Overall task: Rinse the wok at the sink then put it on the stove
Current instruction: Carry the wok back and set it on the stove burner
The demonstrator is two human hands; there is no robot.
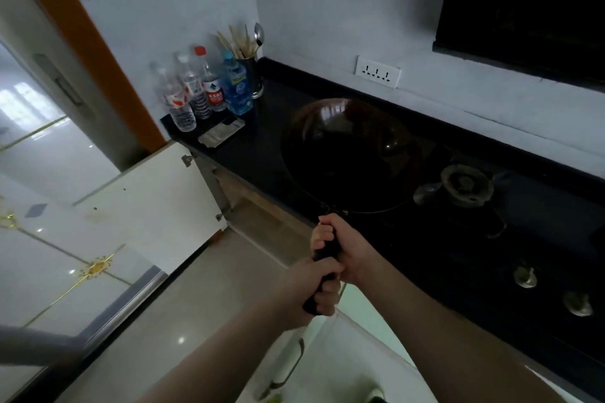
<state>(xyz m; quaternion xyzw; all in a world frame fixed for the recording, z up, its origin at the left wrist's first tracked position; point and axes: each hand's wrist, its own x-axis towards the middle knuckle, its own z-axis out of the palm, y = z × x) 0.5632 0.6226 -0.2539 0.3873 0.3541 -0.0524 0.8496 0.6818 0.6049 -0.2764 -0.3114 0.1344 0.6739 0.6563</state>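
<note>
Glossy dark wok [353,154], shiny black countertop [248,147], clear plastic bottles [203,88]

Black countertop [258,154] with bottles [203,91], utensil holder [253,75], burner [466,185].

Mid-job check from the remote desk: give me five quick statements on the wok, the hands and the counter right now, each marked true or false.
1. Both hands grip the wok handle. True: the left hand holds nearer the end, the right hand nearer the wok.
2. The wok sits centred on the burner. False: the burner lies uncovered to its right.
3. Four bottles stand in the counter corner. True.
4. The cabinet door is closed. False: it hangs open.
5. A plug fills the wall socket. False: nothing is plugged in.
</note>
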